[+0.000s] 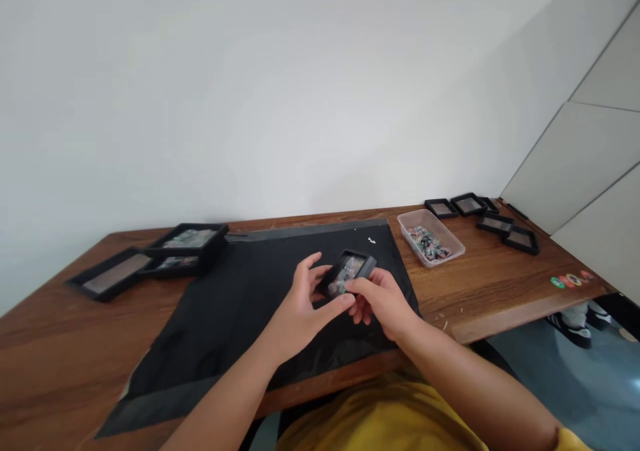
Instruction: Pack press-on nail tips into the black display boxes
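A small black display box (349,272) with a clear window is held tilted over the black mat. Colourful small pieces show through its window; their kind is too small to make out. My left hand (306,301) cradles the box's left side, thumb along the near edge and index finger raised off it. Gripping the near right corner is my right hand (380,298), with its thumb on the window and fingers curled beneath. Right of the hands stands a clear plastic tub (443,228) of small colourful packets or pieces.
Black frame boxes (187,238) lie stacked at the left, some with pieces inside. Several more black frames (469,204) lie at the back right. The black mat (225,324) covers the wooden table's (40,344) middle. Round stickers (570,280) and another person's shoes (570,330) are at right.
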The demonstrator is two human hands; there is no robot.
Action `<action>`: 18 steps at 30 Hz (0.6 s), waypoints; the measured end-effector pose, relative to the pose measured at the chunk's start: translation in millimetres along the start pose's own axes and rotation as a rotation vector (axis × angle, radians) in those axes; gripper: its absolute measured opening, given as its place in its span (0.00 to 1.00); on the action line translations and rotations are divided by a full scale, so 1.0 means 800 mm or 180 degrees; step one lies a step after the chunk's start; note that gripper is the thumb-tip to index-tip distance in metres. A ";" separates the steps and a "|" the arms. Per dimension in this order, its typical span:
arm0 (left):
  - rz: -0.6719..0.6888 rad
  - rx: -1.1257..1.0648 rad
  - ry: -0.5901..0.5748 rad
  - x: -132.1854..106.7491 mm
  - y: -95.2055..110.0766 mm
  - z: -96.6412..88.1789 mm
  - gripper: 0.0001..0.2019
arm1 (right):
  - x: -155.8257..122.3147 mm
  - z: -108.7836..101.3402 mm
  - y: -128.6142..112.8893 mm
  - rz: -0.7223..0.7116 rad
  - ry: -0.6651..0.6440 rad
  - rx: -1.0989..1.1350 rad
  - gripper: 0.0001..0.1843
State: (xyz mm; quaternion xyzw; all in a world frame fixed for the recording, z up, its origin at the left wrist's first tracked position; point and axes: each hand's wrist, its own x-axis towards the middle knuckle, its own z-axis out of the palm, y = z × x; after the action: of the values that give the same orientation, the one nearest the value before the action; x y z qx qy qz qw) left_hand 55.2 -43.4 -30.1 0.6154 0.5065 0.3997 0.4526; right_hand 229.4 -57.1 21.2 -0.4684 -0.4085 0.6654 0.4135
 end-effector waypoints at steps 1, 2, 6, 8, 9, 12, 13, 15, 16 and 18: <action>-0.0014 0.0007 0.0002 -0.001 0.002 -0.001 0.48 | 0.000 0.001 0.000 -0.0028 0.0017 0.0000 0.18; -0.0028 0.0018 0.0007 -0.002 0.003 -0.001 0.49 | 0.001 0.002 0.001 -0.0061 0.0010 -0.0007 0.19; -0.0044 0.0066 0.0156 -0.003 0.007 -0.014 0.45 | 0.001 0.004 0.003 -0.0141 -0.0247 -0.0086 0.26; 0.0018 0.0172 0.0476 0.000 0.013 -0.033 0.42 | 0.000 0.003 0.006 -0.0160 -0.0393 -0.0159 0.29; 0.0068 0.0266 0.0733 0.003 0.018 -0.046 0.42 | 0.000 0.000 0.009 -0.0187 -0.0425 -0.0216 0.30; 0.0370 0.0676 0.1596 0.015 0.041 -0.103 0.45 | 0.000 -0.011 0.020 -0.0348 -0.0358 -0.0464 0.29; 0.0483 0.0949 0.1918 0.020 0.049 -0.124 0.47 | 0.000 -0.015 0.024 -0.0432 -0.0303 -0.0563 0.27; 0.0351 0.1656 0.2385 0.033 0.063 -0.167 0.52 | 0.002 -0.024 0.035 -0.0664 -0.0110 -0.0776 0.23; 0.0166 0.1910 0.2489 0.040 0.067 -0.185 0.53 | 0.003 -0.028 0.040 -0.0796 0.0031 -0.0890 0.21; -0.0272 0.2214 0.2443 0.052 0.069 -0.214 0.53 | 0.005 -0.033 0.049 -0.1026 0.0323 -0.1110 0.18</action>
State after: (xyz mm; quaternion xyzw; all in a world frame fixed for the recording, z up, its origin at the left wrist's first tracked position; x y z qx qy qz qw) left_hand -86.2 19.3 70.6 0.5173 0.7637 0.3858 0.0189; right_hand 247.5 -61.8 -22.3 -0.4942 -0.5655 0.4858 0.4472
